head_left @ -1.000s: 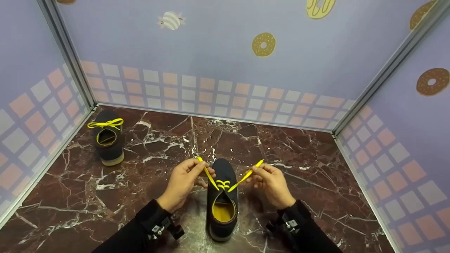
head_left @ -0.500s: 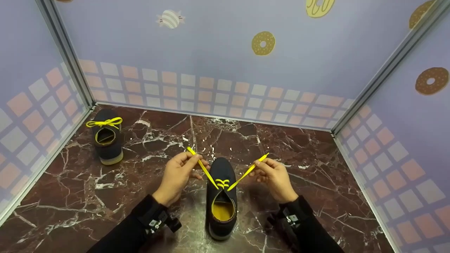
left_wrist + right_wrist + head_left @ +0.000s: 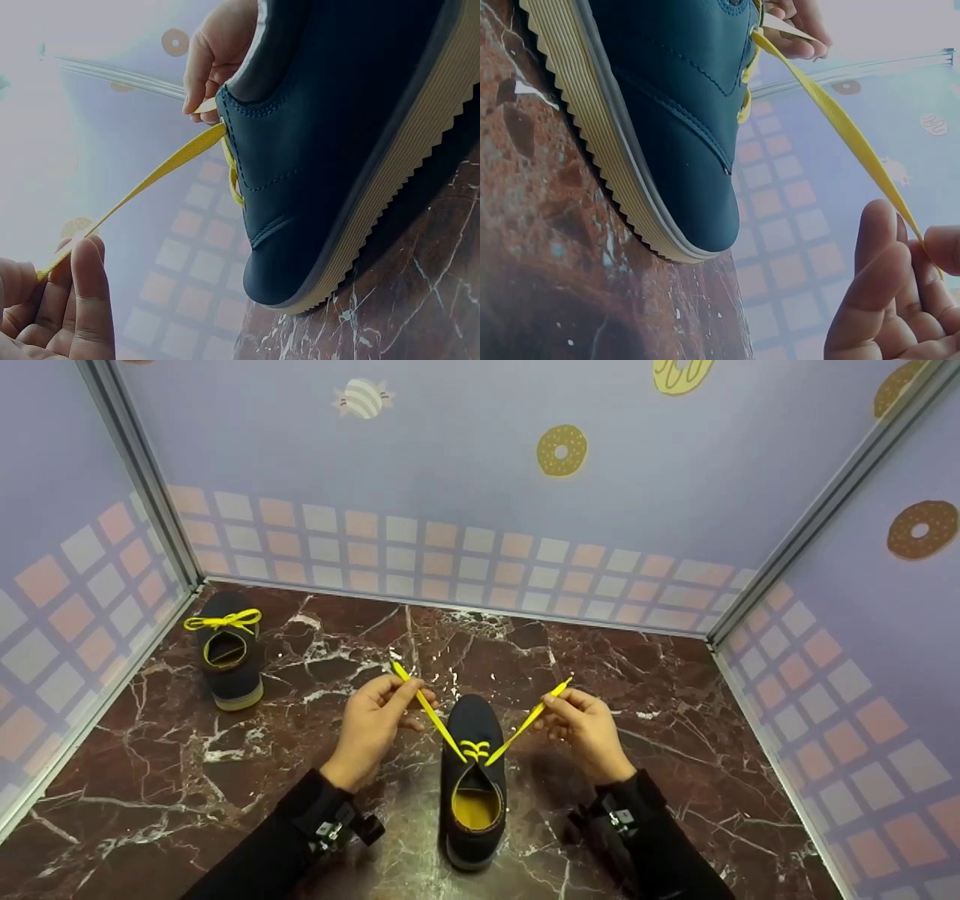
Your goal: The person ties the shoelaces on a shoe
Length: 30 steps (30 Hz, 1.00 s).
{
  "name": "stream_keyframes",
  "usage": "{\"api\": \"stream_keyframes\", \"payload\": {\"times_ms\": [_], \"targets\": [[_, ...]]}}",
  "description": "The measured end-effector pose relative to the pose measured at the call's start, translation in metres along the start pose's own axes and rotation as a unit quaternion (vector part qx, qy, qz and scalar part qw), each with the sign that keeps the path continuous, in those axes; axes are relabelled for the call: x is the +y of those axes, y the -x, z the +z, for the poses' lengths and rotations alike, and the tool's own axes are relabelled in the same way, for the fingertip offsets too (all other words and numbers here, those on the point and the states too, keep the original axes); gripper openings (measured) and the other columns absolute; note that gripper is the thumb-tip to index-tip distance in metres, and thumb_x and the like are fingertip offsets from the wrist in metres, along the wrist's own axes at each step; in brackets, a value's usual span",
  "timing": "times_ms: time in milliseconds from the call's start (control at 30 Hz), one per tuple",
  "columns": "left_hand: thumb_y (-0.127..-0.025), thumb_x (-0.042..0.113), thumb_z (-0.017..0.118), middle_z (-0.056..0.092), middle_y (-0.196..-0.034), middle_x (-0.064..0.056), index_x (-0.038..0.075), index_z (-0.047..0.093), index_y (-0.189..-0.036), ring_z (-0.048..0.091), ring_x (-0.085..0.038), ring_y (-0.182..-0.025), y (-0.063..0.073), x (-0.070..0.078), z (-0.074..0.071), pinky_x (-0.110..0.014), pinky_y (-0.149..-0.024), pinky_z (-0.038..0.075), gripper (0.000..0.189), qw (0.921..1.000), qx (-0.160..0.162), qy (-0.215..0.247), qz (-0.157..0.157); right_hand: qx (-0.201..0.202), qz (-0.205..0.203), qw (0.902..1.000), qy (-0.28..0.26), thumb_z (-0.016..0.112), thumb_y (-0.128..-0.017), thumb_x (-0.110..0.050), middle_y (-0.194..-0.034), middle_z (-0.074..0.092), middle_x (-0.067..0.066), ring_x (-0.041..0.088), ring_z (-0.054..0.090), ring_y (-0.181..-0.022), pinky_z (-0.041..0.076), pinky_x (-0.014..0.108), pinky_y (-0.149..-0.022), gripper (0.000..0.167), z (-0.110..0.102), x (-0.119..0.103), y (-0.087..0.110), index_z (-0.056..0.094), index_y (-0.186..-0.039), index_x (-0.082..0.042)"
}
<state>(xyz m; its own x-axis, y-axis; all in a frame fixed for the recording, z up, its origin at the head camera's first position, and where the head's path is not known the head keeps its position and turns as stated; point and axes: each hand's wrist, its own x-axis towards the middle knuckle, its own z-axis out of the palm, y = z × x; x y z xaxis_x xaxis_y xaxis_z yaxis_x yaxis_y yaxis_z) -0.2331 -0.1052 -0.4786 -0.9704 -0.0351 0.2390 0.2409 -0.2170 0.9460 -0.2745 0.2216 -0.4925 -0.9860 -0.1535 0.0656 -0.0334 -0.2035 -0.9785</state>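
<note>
A dark shoe [image 3: 472, 720] with a yellow insole stands on the marbled surface between both hands, toe pointing away. Its yellow lace is untied at the top, with two ends spread out in a V. My left hand [image 3: 369, 727] pinches the left lace end [image 3: 431, 712] between thumb and fingers, the tip sticking out past them. The right lace end [image 3: 517, 735] is pinched likewise by my right hand [image 3: 589, 731]. In the left wrist view the lace [image 3: 161, 171] runs taut from the top eyelet to the fingers. The right wrist view shows the other lace end [image 3: 840, 120] stretched and slightly twisted.
A second dark shoe [image 3: 232, 682], its yellow lace tied in a bow [image 3: 225, 621], stands at the back left near the corner. Lilac panels with printed sweets [image 3: 465, 457] enclose the dark red marbled surface [image 3: 337, 637] at the back and both sides.
Both hands have drawn outward and away from the body, the left one further. The lace ends now spread wider and show more length. The two shoes have stayed in place.
</note>
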Motion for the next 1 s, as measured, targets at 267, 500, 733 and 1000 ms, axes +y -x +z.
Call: {"api": "stream_keyframes", "payload": {"times_ms": [267,500,733,1000], "targets": [[-0.113,0.013,0.068,0.078,-0.106,-0.025,-0.007,0.071,-0.107,0.08,-0.034,-0.092,-0.005,0.004,0.008,-0.041,-0.072,0.068,0.021,0.9998,-0.006,0.019,-0.006,-0.003,-0.02,0.9998,0.004,0.073,-0.107,-0.008,-0.086,0.072,0.024,0.022,0.073,-0.071,0.054,0.025,-0.057,0.014,0.001,-0.006,-0.004,0.071,-0.098,0.002],[-0.11,0.013,0.072,0.078,-0.098,-0.024,-0.002,0.078,-0.107,0.08,-0.033,-0.085,-0.011,0.004,0.015,-0.044,-0.08,0.069,0.016,0.9997,-0.017,0.018,0.004,-0.026,-0.03,0.999,0.02,0.073,-0.107,-0.009,-0.081,0.074,0.014,0.021,0.073,-0.069,0.053,0.024,-0.056,0.015,0.004,-0.01,-0.008,0.07,-0.098,0.002],[-0.107,0.01,0.076,0.078,-0.093,-0.022,-0.003,0.081,-0.106,0.079,-0.034,-0.081,-0.019,0.002,0.019,-0.039,-0.079,0.068,0.014,0.9996,-0.023,0.018,0.0,-0.031,-0.039,0.9978,0.044,0.074,-0.107,-0.009,-0.083,0.075,0.021,0.022,0.074,-0.067,0.055,0.026,-0.056,0.016,0.007,-0.014,-0.013,0.07,-0.098,0.003],[-0.106,0.011,0.078,0.076,-0.087,-0.021,-0.003,0.08,-0.106,0.074,-0.021,-0.066,-0.023,0.001,0.025,-0.035,-0.07,0.067,0.014,0.9983,-0.041,0.009,-0.041,-0.035,-0.05,0.9936,0.095,0.073,-0.107,-0.007,-0.086,0.074,0.016,0.02,0.07,-0.068,0.059,0.027,-0.061,0.014,0.013,-0.021,-0.016,0.072,-0.101,0.006]]}}
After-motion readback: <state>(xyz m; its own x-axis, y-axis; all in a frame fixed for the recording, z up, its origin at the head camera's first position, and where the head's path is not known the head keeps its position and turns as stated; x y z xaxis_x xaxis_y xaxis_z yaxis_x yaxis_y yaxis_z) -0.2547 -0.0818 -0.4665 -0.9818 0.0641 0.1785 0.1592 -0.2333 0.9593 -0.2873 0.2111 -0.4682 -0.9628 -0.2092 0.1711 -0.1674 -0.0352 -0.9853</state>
